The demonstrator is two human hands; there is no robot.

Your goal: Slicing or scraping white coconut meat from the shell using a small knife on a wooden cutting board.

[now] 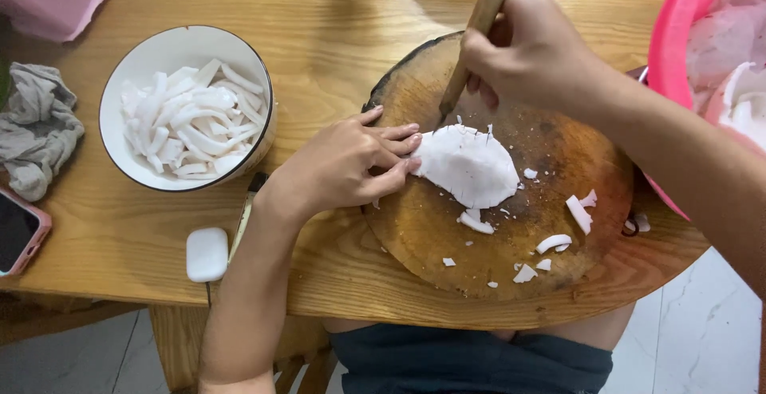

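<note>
White bowl [188, 107] w/ pale sliced strips, left on surface [335, 27]; pink basin [678, 35] w/ white pieces at right edge. Left hand [343, 163] pins white slab [469, 164] on round board [495, 202] overhanging the near edge; right hand [535, 51] clamped on knife handle [479, 31].

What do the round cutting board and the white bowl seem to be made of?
The round cutting board looks like solid wood, dark and worn matte: grain and a bark-like edge show. The white bowl of white strips looks like enamelled metal or glazed ceramic, glossy, with a thin dark rim; which one cannot be told.
</note>
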